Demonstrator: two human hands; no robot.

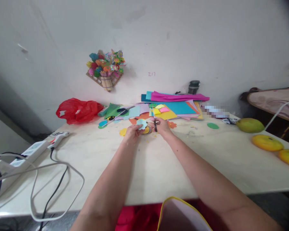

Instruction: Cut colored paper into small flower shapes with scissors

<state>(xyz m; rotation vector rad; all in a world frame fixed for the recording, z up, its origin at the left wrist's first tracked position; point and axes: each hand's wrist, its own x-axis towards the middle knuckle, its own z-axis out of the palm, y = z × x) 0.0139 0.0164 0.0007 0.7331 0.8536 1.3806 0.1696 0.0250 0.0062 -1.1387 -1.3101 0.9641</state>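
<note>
A light blue paper flower [142,124] is pinched in my left hand [133,131], near the middle of the table. My right hand [162,126] grips scissors [155,124] by their dark handles, the blades pointing up and away from me, just right of the flower. Under and beside my hands lie a yellow paper piece [123,132], an orange paper flower [171,124] and small scraps. Behind them, coloured paper sheets [180,109] are spread out, with a second pair of scissors [122,111] on the left side.
At the back left sits a red plastic bag [78,110]. A power strip [33,152] with looping cables occupies the left side. Several mangoes [267,142] lie on the right, past a green paper oval [213,125]. A dark jar [194,87] stands by the wall.
</note>
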